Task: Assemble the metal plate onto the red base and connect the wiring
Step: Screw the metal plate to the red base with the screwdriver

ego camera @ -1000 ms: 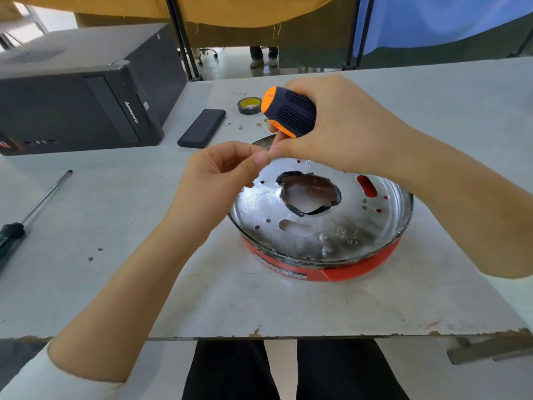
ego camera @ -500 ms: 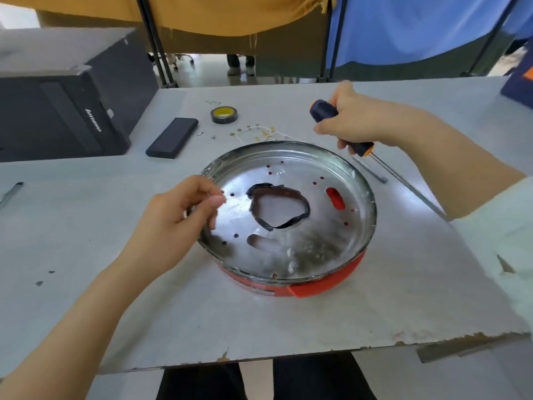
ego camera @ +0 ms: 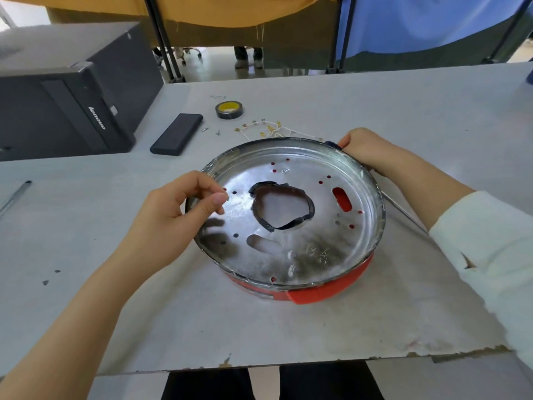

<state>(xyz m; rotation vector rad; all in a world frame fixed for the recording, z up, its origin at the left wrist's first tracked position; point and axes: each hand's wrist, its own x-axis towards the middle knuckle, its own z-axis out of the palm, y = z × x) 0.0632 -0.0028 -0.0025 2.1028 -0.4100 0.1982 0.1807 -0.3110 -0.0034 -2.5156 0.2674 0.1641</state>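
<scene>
While my left hand (ego camera: 173, 217) pinches a tiny screw (ego camera: 227, 196) above the metal plate (ego camera: 288, 215) seated on the red base (ego camera: 331, 293), I judge a loosened pinch drops it through the holes below; right hand (ego camera: 363, 148) grips the screwdriver (ego camera: 403, 210).

Metal plate (ego camera: 291, 215) seemingly seated on red base (ego camera: 326, 293)

Single head view (no second to overlap): looks forward-down, close over metal plate (ego camera: 291, 209); left hand (ego camera: 173, 217) pinching near plate's left rim, table (ego camera: 403, 116) beyond.
</scene>
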